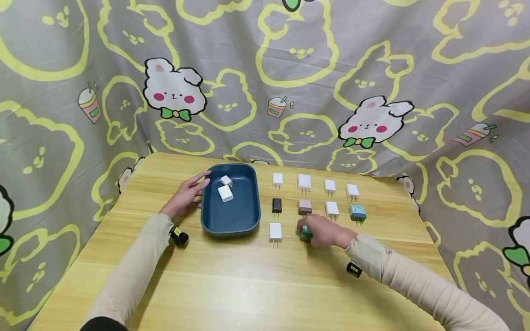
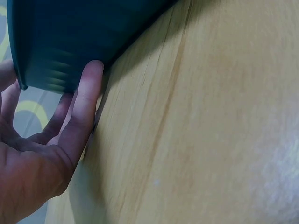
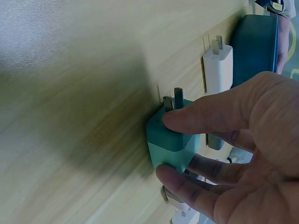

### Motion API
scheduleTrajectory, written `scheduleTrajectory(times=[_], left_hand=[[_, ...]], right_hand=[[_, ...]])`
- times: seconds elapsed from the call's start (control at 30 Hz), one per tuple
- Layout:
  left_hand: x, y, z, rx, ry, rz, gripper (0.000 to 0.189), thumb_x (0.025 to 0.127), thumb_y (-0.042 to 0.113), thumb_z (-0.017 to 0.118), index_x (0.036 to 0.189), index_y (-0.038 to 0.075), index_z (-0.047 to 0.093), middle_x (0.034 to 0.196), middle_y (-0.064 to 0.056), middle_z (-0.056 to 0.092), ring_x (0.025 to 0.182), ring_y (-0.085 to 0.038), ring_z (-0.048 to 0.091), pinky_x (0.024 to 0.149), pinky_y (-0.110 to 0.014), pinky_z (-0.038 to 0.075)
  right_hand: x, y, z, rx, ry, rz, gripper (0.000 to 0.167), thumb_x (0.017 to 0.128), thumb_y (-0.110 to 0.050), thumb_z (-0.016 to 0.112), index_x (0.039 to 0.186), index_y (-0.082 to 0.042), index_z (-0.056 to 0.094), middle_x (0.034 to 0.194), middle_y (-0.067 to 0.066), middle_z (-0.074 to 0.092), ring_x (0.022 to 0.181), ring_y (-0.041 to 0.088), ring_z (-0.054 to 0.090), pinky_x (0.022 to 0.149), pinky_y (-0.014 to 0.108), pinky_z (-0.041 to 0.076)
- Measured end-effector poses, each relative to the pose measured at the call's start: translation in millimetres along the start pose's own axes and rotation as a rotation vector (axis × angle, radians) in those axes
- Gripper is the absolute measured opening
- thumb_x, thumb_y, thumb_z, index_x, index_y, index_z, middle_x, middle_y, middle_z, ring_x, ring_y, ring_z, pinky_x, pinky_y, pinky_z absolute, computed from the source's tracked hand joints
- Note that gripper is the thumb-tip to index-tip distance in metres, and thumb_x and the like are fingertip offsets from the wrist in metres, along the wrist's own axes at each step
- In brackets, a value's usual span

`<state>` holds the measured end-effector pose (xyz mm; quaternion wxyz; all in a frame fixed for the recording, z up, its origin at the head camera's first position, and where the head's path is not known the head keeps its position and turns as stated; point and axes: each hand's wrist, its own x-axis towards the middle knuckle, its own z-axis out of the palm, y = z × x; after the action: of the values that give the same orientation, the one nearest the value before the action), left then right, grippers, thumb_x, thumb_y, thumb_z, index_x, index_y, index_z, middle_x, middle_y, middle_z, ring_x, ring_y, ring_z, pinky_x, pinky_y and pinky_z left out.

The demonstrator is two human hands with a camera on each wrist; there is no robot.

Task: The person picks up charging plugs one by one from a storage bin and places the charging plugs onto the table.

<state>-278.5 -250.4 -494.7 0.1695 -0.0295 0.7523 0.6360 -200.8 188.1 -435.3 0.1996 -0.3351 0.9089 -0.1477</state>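
Note:
A green plug-in charger (image 1: 305, 235) is pinched by my right hand (image 1: 325, 232), at the front of the charger rows. In the right wrist view the thumb presses near the two metal prongs, and other fingers grip the opposite end of the charger (image 3: 169, 135). My left hand (image 1: 186, 195) rests against the left side of a dark blue tray (image 1: 232, 220), its fingers (image 2: 88, 95) fairly straight along the outer wall. Inside the tray lie two white chargers, one larger (image 1: 225, 193) and one smaller (image 1: 226, 180).
Between tray and right hand are a white charger (image 1: 275, 231) and a black one (image 1: 277, 205). Behind my right hand sit a pink charger (image 1: 304, 206), a blue one (image 1: 358, 212) and several white ones. A patterned curtain (image 1: 232, 92) hangs behind the wooden table (image 1: 232, 285).

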Motion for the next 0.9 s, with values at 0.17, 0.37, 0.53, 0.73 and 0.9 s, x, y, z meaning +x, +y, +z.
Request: scheduleTrajectory(times=[0.17,0.37,0.53,0.73,0.9], left_hand=[[-0.6,-0.8,1.3,0.000,0.012,0.006,0.060,0.101,0.054,0.053,0.157,0.041,0.035,0.158,-0.017,0.041,0.105,-0.020,0.066,0.070,-0.033,0.060],[-2.0,-1.4,1.1,0.000,0.008,0.008,0.061,0.102,0.054,0.052,0.158,0.040,0.033,0.158,-0.019,0.040,0.103,-0.019,0.067,0.068,-0.032,0.060],[-0.7,-2.9,1.2,0.006,0.022,0.019,0.062,0.099,0.059,0.054,0.156,0.042,0.036,0.155,-0.016,0.043,0.098,-0.014,0.067,0.069,-0.033,0.061],[-0.6,-2.1,1.6,0.007,0.023,0.016,0.063,0.098,0.060,0.054,0.156,0.042,0.036,0.156,-0.016,0.043,0.100,-0.016,0.067,0.069,-0.032,0.061],[0.1,-1.9,1.2,-0.001,0.020,0.001,0.061,0.100,0.057,0.053,0.157,0.042,0.035,0.158,-0.016,0.041,0.104,-0.019,0.066,0.069,-0.031,0.060]], right_hand=[[0.0,2.2,1.8,-0.003,0.004,0.002,0.055,0.057,0.021,0.055,0.104,0.000,0.073,0.104,0.013,0.074,0.088,0.019,0.060,0.080,0.034,0.053],[-0.7,3.0,3.5,-0.004,0.019,-0.012,0.056,0.058,0.024,0.053,0.103,-0.001,0.074,0.105,0.014,0.075,0.099,0.027,0.068,0.092,0.047,0.057],[-0.6,5.1,5.9,-0.015,0.037,-0.042,0.057,0.058,0.026,0.051,0.103,-0.001,0.074,0.107,0.014,0.075,0.105,0.033,0.069,0.095,0.050,0.057],[-0.9,6.2,6.6,-0.027,0.042,-0.041,0.058,0.059,0.027,0.051,0.104,-0.002,0.074,0.110,0.013,0.074,0.107,0.034,0.068,0.096,0.050,0.056],[-0.7,6.5,7.0,-0.021,0.036,-0.034,0.060,0.059,0.027,0.050,0.105,-0.002,0.074,0.113,0.014,0.073,0.110,0.034,0.068,0.098,0.051,0.055]])
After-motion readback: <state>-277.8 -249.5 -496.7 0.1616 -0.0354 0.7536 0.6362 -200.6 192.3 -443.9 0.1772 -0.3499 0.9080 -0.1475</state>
